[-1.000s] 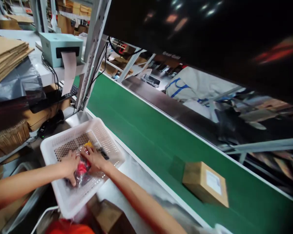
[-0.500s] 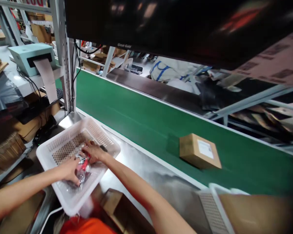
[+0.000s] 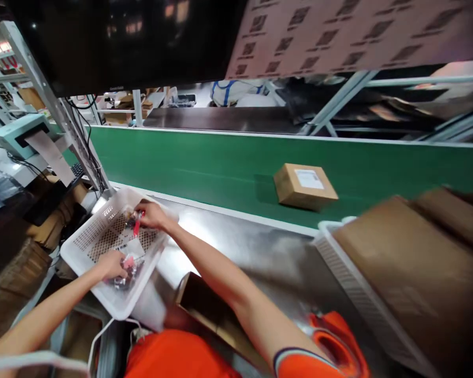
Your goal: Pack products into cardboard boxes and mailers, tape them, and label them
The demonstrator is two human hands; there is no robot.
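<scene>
A white plastic basket (image 3: 79, 247) with a mesh floor stands at the left on the metal table. My left hand (image 3: 112, 264) is closed on a clear plastic packet (image 3: 129, 265) with pink and dark items, low in the basket. Near the basket's far right side, my right hand (image 3: 150, 214) pinches a small packet with a red strip (image 3: 137, 224). Between the hands lies a clear bag with a white label. The fine contents of the packets are blurred.
Beyond the metal table (image 3: 228, 236) runs a green conveyor belt (image 3: 205, 163) carrying a labelled cardboard box (image 3: 305, 186). An open carton (image 3: 216, 315) is near my body. Another white basket (image 3: 362, 294) holds large cardboard at right. A printer (image 3: 21, 134) stands far left.
My hands have moved apart inside the basket, the right one lifting the red-strip packet toward the far side. The view has turned right, showing more of the right-hand basket and cardboard.
</scene>
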